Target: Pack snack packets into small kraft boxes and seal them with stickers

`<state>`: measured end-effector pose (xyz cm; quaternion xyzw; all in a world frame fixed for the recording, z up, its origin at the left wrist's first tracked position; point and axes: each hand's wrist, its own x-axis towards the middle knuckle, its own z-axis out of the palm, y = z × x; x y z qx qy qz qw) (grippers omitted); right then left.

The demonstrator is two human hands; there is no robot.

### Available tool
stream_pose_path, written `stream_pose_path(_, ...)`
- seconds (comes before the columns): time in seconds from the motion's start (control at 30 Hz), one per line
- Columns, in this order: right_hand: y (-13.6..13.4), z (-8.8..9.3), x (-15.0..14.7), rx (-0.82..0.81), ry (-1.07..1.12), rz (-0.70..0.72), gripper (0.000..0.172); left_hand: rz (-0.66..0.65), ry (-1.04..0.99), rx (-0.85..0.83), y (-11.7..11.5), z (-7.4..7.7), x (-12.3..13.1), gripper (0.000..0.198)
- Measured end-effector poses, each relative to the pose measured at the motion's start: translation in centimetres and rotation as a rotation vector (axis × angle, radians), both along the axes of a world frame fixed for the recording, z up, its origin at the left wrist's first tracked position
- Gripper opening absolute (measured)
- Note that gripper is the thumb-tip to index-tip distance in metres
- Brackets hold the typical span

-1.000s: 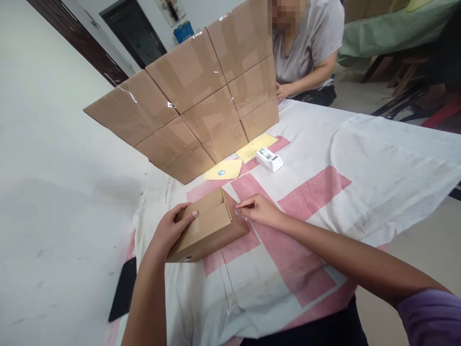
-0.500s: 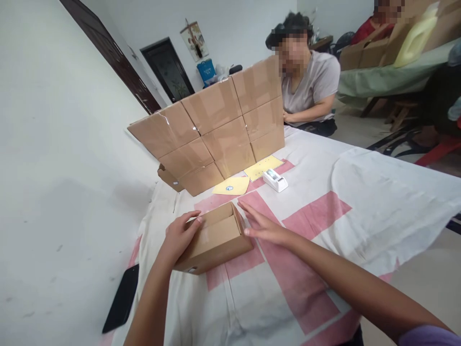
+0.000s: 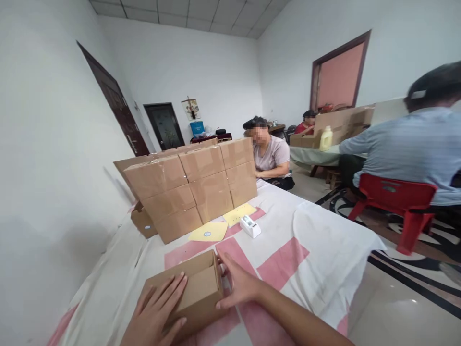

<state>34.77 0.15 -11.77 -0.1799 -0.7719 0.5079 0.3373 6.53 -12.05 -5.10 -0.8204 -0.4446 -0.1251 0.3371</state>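
Steady the box (image 3: 202, 283) with your left hand (image 3: 158, 305), fingers flat and spread; brace your right hand (image 3: 242, 282), fingers wide, at the end facing the tabletop's (image 3: 324, 245) right edge.

You are working in a home-like workshop; cartons (image 3: 209, 202) are standing on a cloth-covered table (image 3: 324, 245); co-workers (image 3: 272, 156) are sitting nearby; a scroll (image 3: 190, 109) is hanging beyond.

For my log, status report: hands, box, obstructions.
Left hand on top of cardboard box. Right hand spread at its right end. White device and yellow papers beyond, clear of hands.
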Motion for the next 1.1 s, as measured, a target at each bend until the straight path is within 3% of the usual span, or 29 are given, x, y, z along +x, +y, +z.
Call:
stream_pose_path(0.13, -1.9, 1.1, 2.3, 0.059, 0.034, -0.062, 0.160, -0.155, 0.058, 0.153, 0.5, 1.6, 1.8, 0.074)
stream_pose_path(0.3, -5.0, 0.2, 7.9, 0.170, 0.060, -0.298, 0.145, -0.302, 0.063, 0.175, 1.6, 2.7, 6.3, 0.064)
stream_pose_path(0.5, -8.4, 0.0, 15.3, 0.261, -0.028, -0.647, 0.123, -0.400, -0.050, -0.149, 4.4, 3.6, 13.5, 0.065)
stream_pose_path(0.67, -9.1, -0.1, 20.6, 0.318, -0.062, -0.927, 0.114, -0.532, -0.130, -0.448, 8.7, 4.7, 20.0, 0.061)
stream_pose_path(0.77, -8.4, -0.9, 23.4, 0.312, -0.103, -1.111, 0.114, -0.625, -0.178, -0.532, 11.9, 4.9, 24.3, 0.065)
stream_pose_path(0.9, -6.1, -2.1, 25.8, 0.240, -0.092, -1.324, 0.124, -0.659, -0.201, -0.603, 16.3, 3.9, 30.1, 0.078)
stream_pose_path(1.1, 1.6, -1.2, 25.0, 0.177, -0.085, -1.485, 0.134, -0.529, -0.209, -0.609, 23.8, 2.5, 35.7, 0.080)
